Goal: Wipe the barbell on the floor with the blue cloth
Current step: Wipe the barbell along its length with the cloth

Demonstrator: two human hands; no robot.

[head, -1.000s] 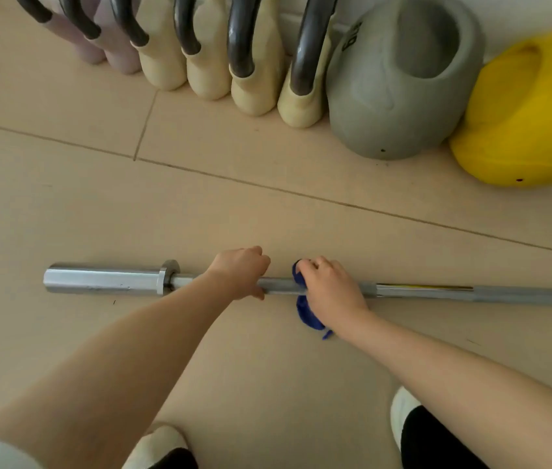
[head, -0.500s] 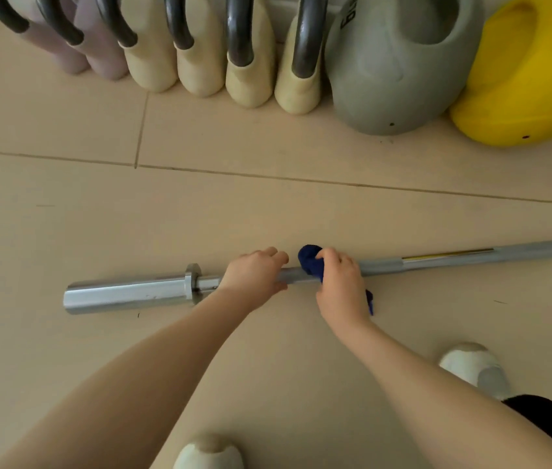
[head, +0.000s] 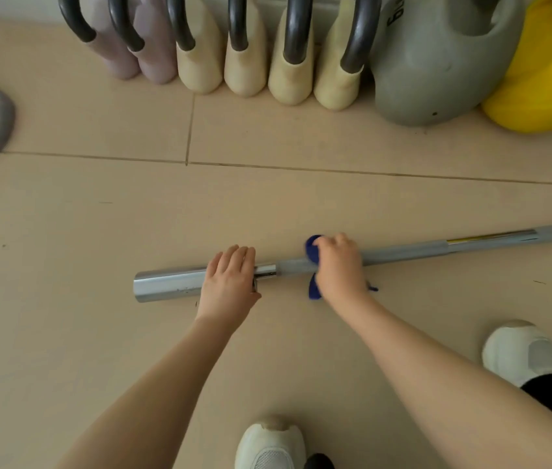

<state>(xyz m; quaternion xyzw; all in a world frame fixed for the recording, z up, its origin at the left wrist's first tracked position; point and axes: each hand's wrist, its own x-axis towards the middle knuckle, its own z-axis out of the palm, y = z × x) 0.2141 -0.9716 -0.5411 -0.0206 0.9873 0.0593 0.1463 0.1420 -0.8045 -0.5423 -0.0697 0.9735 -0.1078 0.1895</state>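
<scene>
Hands press blue cloth around barbell.

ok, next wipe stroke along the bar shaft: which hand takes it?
Right. The right hand is already closed around the blue cloth, wrapped on the barbell shaft. The left hand rests flat over the collar end with no cloth, better placed to steady the bar.

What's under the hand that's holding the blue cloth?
Under the right hand is the blue cloth, wrapped over the barbell. Cloth peeks out above and below. The bar beneath the hand is covered, so unseen.
</scene>
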